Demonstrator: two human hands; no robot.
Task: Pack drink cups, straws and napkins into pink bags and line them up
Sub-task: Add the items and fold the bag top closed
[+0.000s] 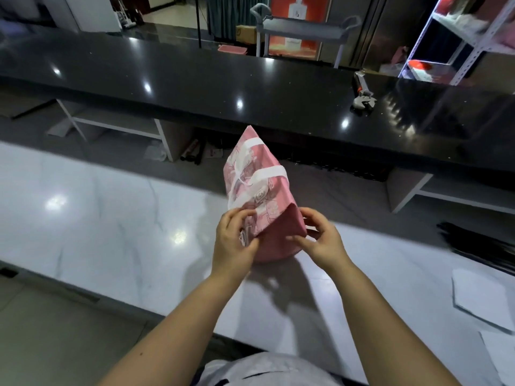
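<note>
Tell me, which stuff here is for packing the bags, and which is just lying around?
For the job: pink bag, held by left hand and right hand; black straws; white napkins.
Lying about: wrench on the black counter; grey cart.

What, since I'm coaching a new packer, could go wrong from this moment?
1. The left hand and right hand pinch only the near end of the pink bag, which juts out tilted; it might slip or crease.
2. Pulling its folded sides apart could tear a seam.
3. The straws and napkins lie far right on the white counter; reaching over with the bag in hand might brush them off.
</note>
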